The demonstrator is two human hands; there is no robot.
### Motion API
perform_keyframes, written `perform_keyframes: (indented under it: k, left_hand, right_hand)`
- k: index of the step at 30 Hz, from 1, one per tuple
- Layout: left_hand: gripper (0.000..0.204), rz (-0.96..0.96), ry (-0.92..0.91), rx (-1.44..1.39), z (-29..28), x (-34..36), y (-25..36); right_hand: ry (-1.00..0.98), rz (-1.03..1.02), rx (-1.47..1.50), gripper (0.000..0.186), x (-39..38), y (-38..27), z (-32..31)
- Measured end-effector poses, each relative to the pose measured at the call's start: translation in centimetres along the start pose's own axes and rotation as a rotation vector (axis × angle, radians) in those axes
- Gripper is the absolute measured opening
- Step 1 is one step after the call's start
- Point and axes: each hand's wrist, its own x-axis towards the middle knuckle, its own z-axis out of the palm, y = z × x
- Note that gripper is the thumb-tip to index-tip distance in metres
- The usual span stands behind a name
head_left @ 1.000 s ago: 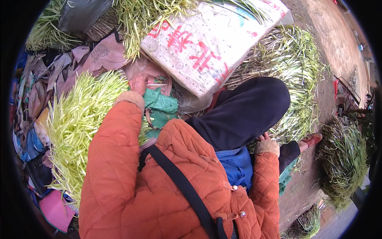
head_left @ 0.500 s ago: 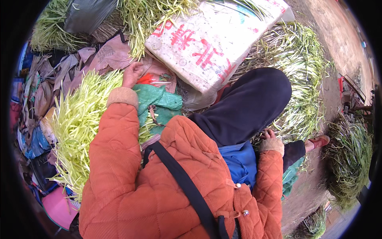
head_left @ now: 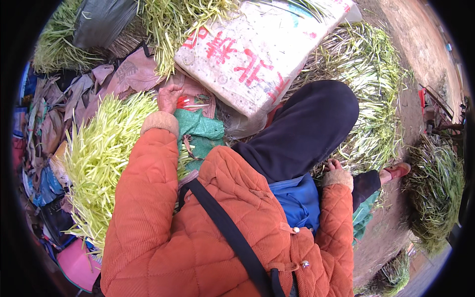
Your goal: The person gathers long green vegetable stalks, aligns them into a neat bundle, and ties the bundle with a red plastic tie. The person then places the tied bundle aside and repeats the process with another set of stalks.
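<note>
My left hand (head_left: 168, 98) is over a pinkish cloth, its fingers curled; whether anything sits in them is too small to tell. Right beside it lie thin red strips (head_left: 184, 102) and a crumpled green woven sack (head_left: 200, 125). A heap of pale yellow-green leafy stalks (head_left: 99, 158) spreads left of my left forearm. Beyond my bent knee, my right hand (head_left: 333, 164) rests low by a large pile of green leafy stalks (head_left: 368, 84). Its fingers are bent in and partly hidden by the cuff, so what they hold cannot be made out.
A white slab-like bundle with red markings (head_left: 247, 49) lies ahead, loose stalks on top. More stalks (head_left: 173, 29) hang at its left, near a grey plastic bag (head_left: 105, 22). Rags (head_left: 52, 123) and a pink piece (head_left: 79, 265) lie left. Another stalk pile (head_left: 433, 193) stands right.
My left hand and forearm have shifted slightly right and nearer, closer over the red strips. My right hand stays in about the same place. The whole view has tilted a little.
</note>
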Motion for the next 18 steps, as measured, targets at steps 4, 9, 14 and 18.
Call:
perform_keyframes:
  k: [4, 9, 14, 18]
  left_hand:
    - [0.006, -0.140, -0.100, -1.146, -2.3, 1.1, 7.7]
    - [0.005, 0.020, -0.288, -1.631, -9.7, 3.8, 18.4]
    - [0.007, 0.177, -0.341, -1.356, -14.3, 4.4, 20.3]
    - [0.009, -0.217, -0.433, -1.536, -13.4, 2.9, 16.5]
  right_hand:
    - [-0.071, 0.038, -0.181, 0.039, -0.4, -1.6, -0.9]
    - [0.000, -0.030, -0.752, 0.038, -2.3, -4.1, -2.2]
    - [0.028, -0.026, -0.596, 0.037, -2.0, -2.5, -1.6]
    - [0.071, -0.084, -0.130, 0.033, -1.0, 0.0, -0.3]
